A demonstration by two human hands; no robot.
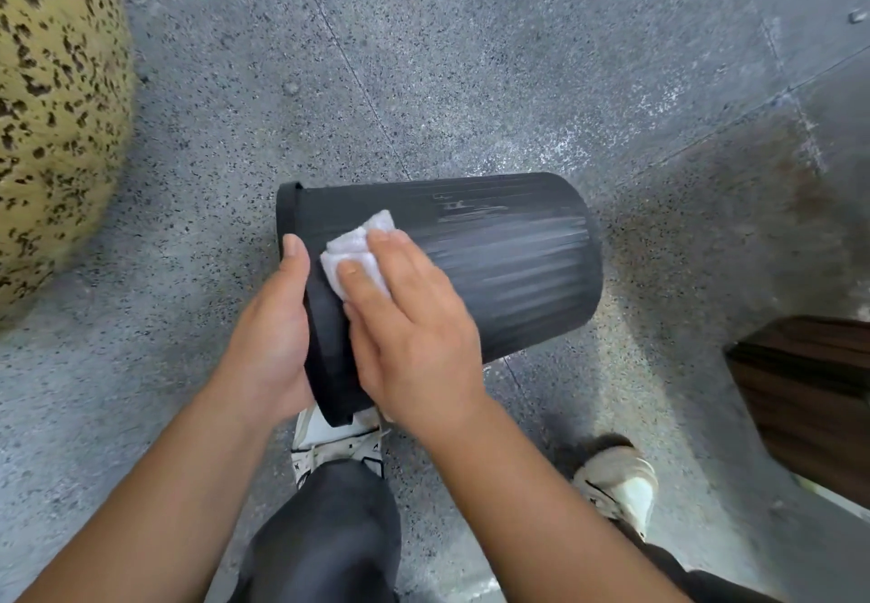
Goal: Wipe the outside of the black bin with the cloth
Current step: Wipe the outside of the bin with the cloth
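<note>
**Bin held sideways, cloth at the rim end**

Nearest us, two pale trainers (616, 480) and dark trouser legs. Above them, our left hand (270, 334) curls round the rim of the one ribbed black plastic bin (508, 268), held on its side off the speckled grey floor (471, 61). Our right hand (409, 334), fingers flat, presses the one folded white cloth (358, 249) against the bin's wall near the rim. Risk, as we judge it: a one-handed rim hold could let the bin twist or drop under pressure. Farther out: one dark wooden cabinet (809, 395), one spotted yellow form (56, 122).
</note>
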